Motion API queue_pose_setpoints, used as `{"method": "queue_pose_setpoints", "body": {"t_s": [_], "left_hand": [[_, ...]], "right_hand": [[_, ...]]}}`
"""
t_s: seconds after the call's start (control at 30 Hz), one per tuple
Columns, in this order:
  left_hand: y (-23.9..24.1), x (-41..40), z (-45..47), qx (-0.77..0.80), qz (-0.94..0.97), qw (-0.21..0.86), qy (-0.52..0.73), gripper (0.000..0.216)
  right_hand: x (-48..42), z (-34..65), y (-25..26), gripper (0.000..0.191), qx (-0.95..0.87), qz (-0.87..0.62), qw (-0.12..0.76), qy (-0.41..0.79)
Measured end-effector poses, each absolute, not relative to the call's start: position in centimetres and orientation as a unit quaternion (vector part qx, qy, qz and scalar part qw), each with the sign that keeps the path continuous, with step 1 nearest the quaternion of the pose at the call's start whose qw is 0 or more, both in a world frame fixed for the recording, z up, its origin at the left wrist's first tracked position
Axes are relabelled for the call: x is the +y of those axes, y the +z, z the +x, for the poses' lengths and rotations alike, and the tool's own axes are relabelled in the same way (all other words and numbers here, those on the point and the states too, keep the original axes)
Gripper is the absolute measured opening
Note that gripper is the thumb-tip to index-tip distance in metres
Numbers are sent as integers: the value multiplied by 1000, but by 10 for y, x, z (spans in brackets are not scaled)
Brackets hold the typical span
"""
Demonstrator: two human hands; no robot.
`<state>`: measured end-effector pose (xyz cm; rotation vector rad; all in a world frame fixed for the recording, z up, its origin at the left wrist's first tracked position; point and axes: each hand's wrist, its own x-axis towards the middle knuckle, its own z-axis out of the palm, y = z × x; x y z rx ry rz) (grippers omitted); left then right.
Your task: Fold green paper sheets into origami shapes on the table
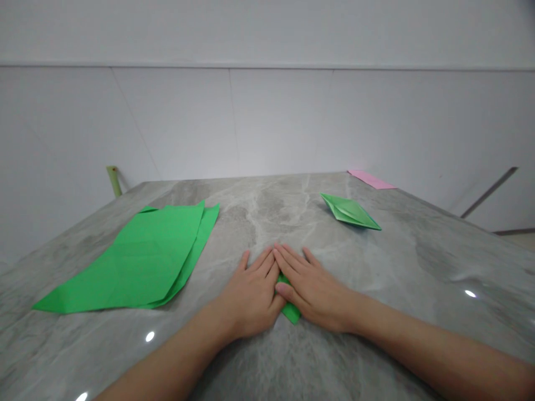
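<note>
My left hand (251, 295) and my right hand (311, 287) lie flat side by side on the grey marble table (376, 278), fingers stretched out and touching at the tips. Both press down on a small folded piece of green paper (290, 309), mostly hidden under the palms, with only a strip showing between the thumbs. A finished green folded paper boat (350, 211) rests further back on the right, apart from my hands.
Several green paper sheets (137, 259) lie stacked at the left. A pink sheet (371, 179) sits at the far right edge by the white wall. A green post (113, 181) stands beyond the table's far left corner.
</note>
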<state>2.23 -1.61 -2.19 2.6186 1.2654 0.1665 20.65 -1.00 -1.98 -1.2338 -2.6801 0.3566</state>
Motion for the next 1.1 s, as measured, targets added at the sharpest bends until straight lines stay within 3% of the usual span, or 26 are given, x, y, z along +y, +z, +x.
{"method": "queue_pose_setpoints", "body": {"t_s": [0.13,0.4,0.6,0.73,0.83,0.93,1.0,1.1], "left_hand": [[-20,-19,22,453,882,120,52,66],[-22,-14,22,531,833,117,102,66],[-25,-6,21,553,795,159,191,45],[-25,0,20,547,747,225,304,11],[-22,4,20,500,695,316,408,5],[-20,6,21,454,610,416,500,14],[-19,5,23,421,549,480,539,25],[-17,4,25,387,464,568,558,60]], "right_hand": [[-5,211,-21,72,-899,-422,54,101],[8,217,-34,64,-862,-497,79,58],[9,219,-29,69,-861,-492,63,109],[14,221,-29,74,-828,-513,155,164],[19,222,-28,64,-784,-506,281,225],[22,222,-24,47,-711,-464,369,379],[22,221,-22,46,-650,-445,394,473],[19,219,-21,46,-585,-438,406,548]]}}
